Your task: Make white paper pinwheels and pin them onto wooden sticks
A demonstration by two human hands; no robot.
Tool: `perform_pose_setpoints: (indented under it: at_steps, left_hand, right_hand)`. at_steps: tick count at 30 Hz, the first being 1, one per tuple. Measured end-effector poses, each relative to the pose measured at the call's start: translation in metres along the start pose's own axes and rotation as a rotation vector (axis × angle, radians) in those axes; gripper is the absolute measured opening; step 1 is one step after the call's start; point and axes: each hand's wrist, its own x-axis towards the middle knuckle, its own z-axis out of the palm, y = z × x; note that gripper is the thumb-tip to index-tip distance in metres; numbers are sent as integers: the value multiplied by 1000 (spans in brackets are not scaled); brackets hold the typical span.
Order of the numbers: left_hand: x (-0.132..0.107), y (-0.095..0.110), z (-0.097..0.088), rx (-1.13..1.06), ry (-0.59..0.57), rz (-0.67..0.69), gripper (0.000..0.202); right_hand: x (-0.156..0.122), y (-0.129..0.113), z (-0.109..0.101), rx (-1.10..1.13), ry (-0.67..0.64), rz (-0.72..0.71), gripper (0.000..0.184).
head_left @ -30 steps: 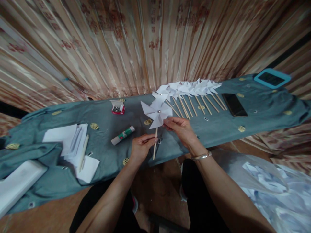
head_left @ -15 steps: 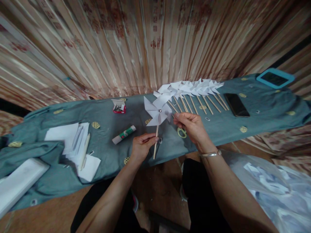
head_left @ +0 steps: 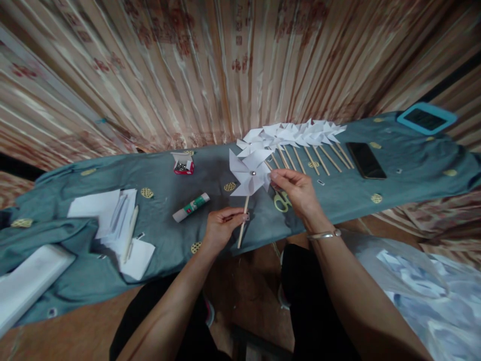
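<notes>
My left hand [head_left: 220, 226] is closed around the wooden stick of a white paper pinwheel [head_left: 248, 174], holding it upright over the table's front edge. A metal pin shows at the pinwheel's centre. My right hand [head_left: 295, 193] pinches the right blade of the pinwheel between thumb and fingers. Just behind it lies a row of several finished white pinwheels [head_left: 296, 138] with wooden sticks, on the teal cloth [head_left: 165, 180]. Yellow-handled scissors [head_left: 281, 202] lie under my right hand.
A glue stick [head_left: 190, 207] and a red box of pins [head_left: 183, 165] lie left of the pinwheel. White paper sheets [head_left: 112, 220] and a white block [head_left: 26, 286] sit far left. A black phone [head_left: 366, 160] and blue-cased tablet [head_left: 426, 118] lie right. A plastic bag with paper scraps [head_left: 421, 296] is lower right.
The pinwheel has turned and shifted slightly right. My right hand moved up from the wheel's lower edge to its right blade, uncovering the scissors. My left hand kept its hold on the stick.
</notes>
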Motion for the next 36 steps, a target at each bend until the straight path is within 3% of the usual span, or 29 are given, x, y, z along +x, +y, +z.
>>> perform_pose_setpoints:
  at_steps: [20,36]
  left_hand:
    - [4,-3,-1,-36,91,6,27]
    - [5,-1,-3,-6,104,26,28]
  right_hand:
    - [-8,1,8,2,-73,44,31]
    - [-20,0,25,-7,-220,67,35]
